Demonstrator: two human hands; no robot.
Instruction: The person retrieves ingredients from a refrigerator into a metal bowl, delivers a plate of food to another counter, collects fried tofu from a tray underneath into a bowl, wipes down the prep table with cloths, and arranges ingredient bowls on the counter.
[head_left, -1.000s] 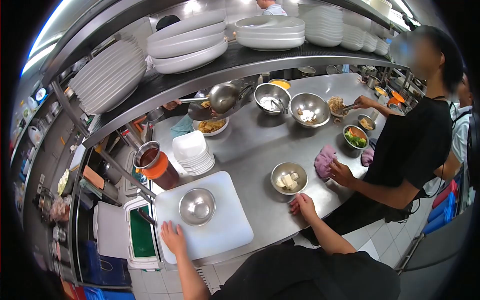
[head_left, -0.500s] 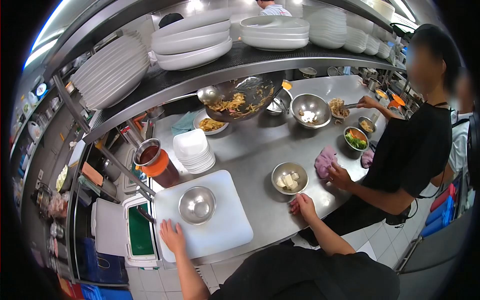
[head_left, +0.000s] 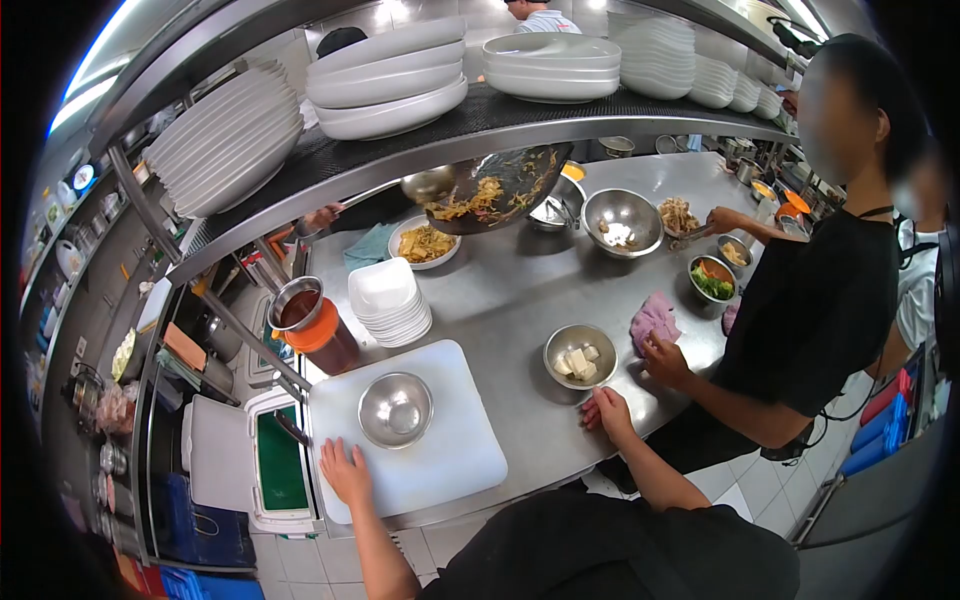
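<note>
My left hand [head_left: 346, 474] lies flat on the left edge of a white cutting board [head_left: 460, 460], fingers stretched out. Just beyond its fingertips, an empty steel bowl [head_left: 396, 410] stands on the board. My right hand [head_left: 607, 414] rests near the front of the steel counter, its fingers loosely curled with nothing visible in them. Right beyond it stands a steel bowl [head_left: 560, 343] holding pale cubes [head_left: 577, 362] that look like tofu. The hand is close to the bowl's near rim; I cannot tell whether they touch.
A co-worker [head_left: 820, 300] stands at right by a pink cloth [head_left: 655, 318] and bowls of food. Across the counter, a tilted wok [head_left: 510, 190] and ladle [head_left: 428, 185] hang over a plate of food [head_left: 424, 245]. Square dishes [head_left: 390, 300] and an orange-topped container [head_left: 325, 340] stand left, under a plate-laden shelf [head_left: 560, 120].
My hands have stayed put. The wok and ladle have shifted, and a hand on the ladle's handle now shows. The co-worker's head has lifted, and their near hand has drawn back slightly.
</note>
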